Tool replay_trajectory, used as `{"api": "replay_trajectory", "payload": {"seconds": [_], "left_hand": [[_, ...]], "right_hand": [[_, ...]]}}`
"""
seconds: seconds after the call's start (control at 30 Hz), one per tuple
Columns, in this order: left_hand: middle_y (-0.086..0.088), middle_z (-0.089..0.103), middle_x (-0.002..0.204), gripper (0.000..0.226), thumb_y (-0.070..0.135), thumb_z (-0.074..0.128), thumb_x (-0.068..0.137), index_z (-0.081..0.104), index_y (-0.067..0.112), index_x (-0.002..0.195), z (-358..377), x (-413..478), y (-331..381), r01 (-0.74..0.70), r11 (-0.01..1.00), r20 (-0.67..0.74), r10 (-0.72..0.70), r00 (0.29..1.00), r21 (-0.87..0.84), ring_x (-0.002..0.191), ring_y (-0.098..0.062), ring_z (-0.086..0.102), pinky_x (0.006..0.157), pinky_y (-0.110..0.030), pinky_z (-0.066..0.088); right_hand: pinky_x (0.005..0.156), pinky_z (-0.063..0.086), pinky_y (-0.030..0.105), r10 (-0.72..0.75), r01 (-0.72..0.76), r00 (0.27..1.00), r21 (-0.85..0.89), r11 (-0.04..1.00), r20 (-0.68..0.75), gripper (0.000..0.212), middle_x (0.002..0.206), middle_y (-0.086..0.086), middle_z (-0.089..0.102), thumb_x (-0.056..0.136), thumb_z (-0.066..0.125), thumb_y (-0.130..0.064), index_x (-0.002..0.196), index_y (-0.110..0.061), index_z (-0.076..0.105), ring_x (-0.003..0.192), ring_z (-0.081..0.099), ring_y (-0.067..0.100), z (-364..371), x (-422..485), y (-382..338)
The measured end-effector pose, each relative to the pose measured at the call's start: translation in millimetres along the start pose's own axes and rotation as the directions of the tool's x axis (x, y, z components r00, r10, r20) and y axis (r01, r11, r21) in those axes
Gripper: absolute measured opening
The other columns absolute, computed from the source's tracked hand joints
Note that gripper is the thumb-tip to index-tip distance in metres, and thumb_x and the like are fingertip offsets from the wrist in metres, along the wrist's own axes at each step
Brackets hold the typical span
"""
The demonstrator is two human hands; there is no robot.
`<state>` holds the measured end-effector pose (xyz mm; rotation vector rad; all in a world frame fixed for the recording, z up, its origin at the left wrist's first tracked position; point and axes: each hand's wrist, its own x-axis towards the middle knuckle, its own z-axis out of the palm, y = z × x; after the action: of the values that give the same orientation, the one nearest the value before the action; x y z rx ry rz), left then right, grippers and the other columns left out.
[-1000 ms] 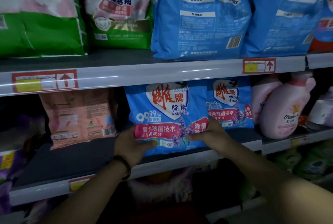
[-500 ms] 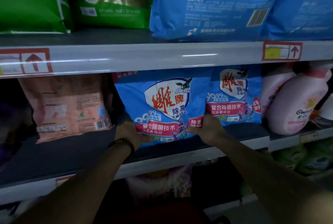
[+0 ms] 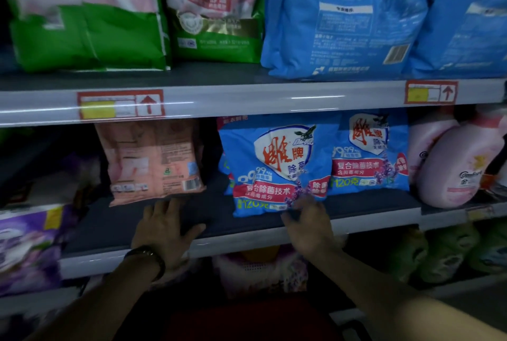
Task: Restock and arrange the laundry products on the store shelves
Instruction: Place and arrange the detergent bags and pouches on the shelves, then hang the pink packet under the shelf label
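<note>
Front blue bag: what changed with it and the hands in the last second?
The left hand let go and moved left, open below the pink bag. The right hand, blurred, stays at the lower corner of the front blue bag. Both bags stayed put.

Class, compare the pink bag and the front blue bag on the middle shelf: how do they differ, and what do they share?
The pink bag is salmon; the front blue bag is blue with a red band. The pink bag shows its back, with a barcode; the front blue bag shows its front logo. The pink bag stands left of the front blue bag. Both are soft pouches standing on one shelf.
</note>
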<state>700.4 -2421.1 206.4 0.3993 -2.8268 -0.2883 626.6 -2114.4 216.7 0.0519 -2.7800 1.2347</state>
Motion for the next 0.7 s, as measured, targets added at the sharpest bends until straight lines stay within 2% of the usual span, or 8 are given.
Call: {"api": "replay_trajectory", "payload": {"seconds": [0.1, 0.17, 0.23, 0.33, 0.4, 0.47, 0.6, 0.7], "left_hand": [[-0.002, 0.040, 0.159, 0.117, 0.101, 0.038, 0.063, 0.032, 0.033, 0.158, -18, -15, -47, 0.100, 0.989, 0.223, -0.122, 0.967, 0.106, 0.142, -0.033, 0.040, 0.114, -0.048, 0.041], [-0.001, 0.026, 0.169, 0.131, 0.108, 0.029, 0.050, 0.025, 0.038, 0.162, -23, -20, -73, 0.068, 0.982, 0.327, -0.124, 0.937, 0.178, 0.153, -0.032, 0.030, 0.123, -0.047, 0.031], [-0.004, 0.019, 0.172, 0.122, 0.098, 0.028, 0.054, 0.020, 0.043, 0.163, -24, -21, -86, 0.021, 0.973, 0.395, -0.113, 0.912, 0.229, 0.155, -0.033, 0.025, 0.125, -0.047, 0.027], [-0.003, 0.014, 0.174, 0.086, 0.077, 0.043, 0.086, 0.019, 0.047, 0.163, -28, -12, -88, 0.011, 0.974, 0.434, -0.111, 0.894, 0.227, 0.155, -0.035, 0.025, 0.124, -0.047, 0.031], [-0.004, 0.014, 0.174, 0.074, 0.066, 0.047, 0.096, 0.020, 0.048, 0.162, -26, -4, -93, -0.018, 0.977, 0.448, -0.082, 0.890, 0.214, 0.153, -0.036, 0.028, 0.123, -0.048, 0.032], [-0.005, 0.013, 0.175, 0.070, 0.062, 0.048, 0.100, 0.020, 0.048, 0.162, -22, 1, -100, -0.034, 0.979, 0.466, -0.065, 0.882, 0.201, 0.153, -0.037, 0.028, 0.124, -0.048, 0.030], [-0.008, 0.012, 0.174, 0.066, 0.057, 0.049, 0.102, 0.021, 0.048, 0.161, -18, 7, -99, -0.011, 0.980, 0.509, -0.093, 0.856, 0.198, 0.154, -0.040, 0.024, 0.124, -0.054, 0.030], [-0.010, 0.016, 0.171, 0.067, 0.056, 0.052, 0.102, 0.022, 0.046, 0.161, -23, 10, -93, 0.020, 0.981, 0.520, -0.120, 0.845, 0.195, 0.154, -0.042, 0.026, 0.123, -0.055, 0.030]], "right_hand": [[0.079, 0.046, 0.028, -0.099, 0.104, 0.985, -0.025, 0.994, 0.142, 0.015, 0.110, 0.001, 0.063, 0.096, 0.071, -0.030, 0.103, -0.023, 0.060, 0.100, 0.062, 0.017, 19, -19, -25], [0.081, 0.048, 0.028, -0.145, 0.160, 0.970, -0.064, 0.985, 0.197, 0.015, 0.106, -0.002, 0.064, 0.095, 0.072, -0.032, 0.103, -0.024, 0.063, 0.101, 0.062, 0.015, 36, -29, -43], [0.084, 0.049, 0.029, -0.174, 0.194, 0.958, -0.069, 0.979, 0.229, 0.016, 0.105, -0.003, 0.064, 0.094, 0.073, -0.032, 0.103, -0.023, 0.063, 0.101, 0.062, 0.014, 53, -37, -62], [0.085, 0.049, 0.027, -0.201, 0.221, 0.944, -0.050, 0.974, 0.263, 0.018, 0.105, -0.002, 0.068, 0.094, 0.074, -0.032, 0.105, -0.021, 0.065, 0.100, 0.065, 0.015, 79, -40, -90], [0.086, 0.048, 0.024, -0.179, 0.189, 0.943, -0.009, 0.982, 0.279, 0.023, 0.107, -0.001, 0.070, 0.095, 0.074, -0.031, 0.112, -0.018, 0.066, 0.102, 0.066, 0.015, 95, -38, -107], [0.090, 0.049, 0.024, -0.162, 0.152, 0.948, 0.058, 0.987, 0.273, 0.031, 0.111, 0.001, 0.071, 0.096, 0.073, -0.031, 0.122, -0.014, 0.066, 0.104, 0.066, 0.015, 108, -33, -124], [0.080, 0.044, 0.026, -0.079, 0.040, 0.968, 0.167, 0.985, 0.237, 0.030, 0.107, -0.001, 0.069, 0.097, 0.071, -0.035, 0.121, -0.019, 0.060, 0.098, 0.064, 0.015, 137, -9, -153], [0.084, 0.051, 0.031, -0.017, -0.041, 0.981, 0.290, 0.956, 0.196, 0.040, 0.117, -0.004, 0.070, 0.094, 0.076, -0.033, 0.125, -0.017, 0.056, 0.109, 0.070, 0.021, 165, 12, -165]]}}
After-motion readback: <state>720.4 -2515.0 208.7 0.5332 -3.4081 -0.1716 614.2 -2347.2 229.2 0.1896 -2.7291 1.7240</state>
